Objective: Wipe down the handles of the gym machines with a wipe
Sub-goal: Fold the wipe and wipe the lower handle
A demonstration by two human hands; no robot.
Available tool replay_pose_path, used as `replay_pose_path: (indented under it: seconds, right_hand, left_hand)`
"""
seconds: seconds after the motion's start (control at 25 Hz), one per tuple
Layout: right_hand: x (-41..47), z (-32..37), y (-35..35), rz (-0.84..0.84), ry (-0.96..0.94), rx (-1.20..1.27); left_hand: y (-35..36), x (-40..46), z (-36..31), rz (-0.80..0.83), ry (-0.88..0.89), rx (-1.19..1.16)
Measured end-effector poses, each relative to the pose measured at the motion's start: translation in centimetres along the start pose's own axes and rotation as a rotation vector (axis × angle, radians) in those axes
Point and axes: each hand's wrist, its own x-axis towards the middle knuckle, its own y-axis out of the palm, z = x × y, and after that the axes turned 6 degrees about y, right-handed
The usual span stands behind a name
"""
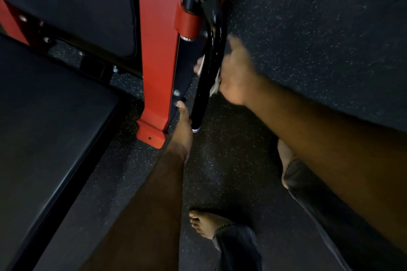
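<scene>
Clasping white wipe (214,86) round black handle (203,86), right hand (235,72), left hand (184,125) steadying handle's lower end

left hand (184,126): arm stretched forward and down, thumb pointing ahead, fingers hidden from view | right hand (236,72): arm reaching in from the right, back of hand up, fingers curled round and closed on something held, motion-blurred | both forearms bare | two bare feet below, dark trouser cuffs at ankles
</scene>
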Motion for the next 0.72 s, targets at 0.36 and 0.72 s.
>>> replay_pose_path:
  seconds: [0.36, 0.72]
  right_hand:
    - [2.1, -5.4, 0.5, 0.026, -0.028, -0.12]
    - [-1.7, 4.2, 3.6, -0.34, -0.282, -0.423]
  left_hand:
    - [0.4, -0.7, -0.4, 0.071, 0.054, 0.041]
    - [3.4, -2.5, -7.4, 0.052, 0.234, -0.193]
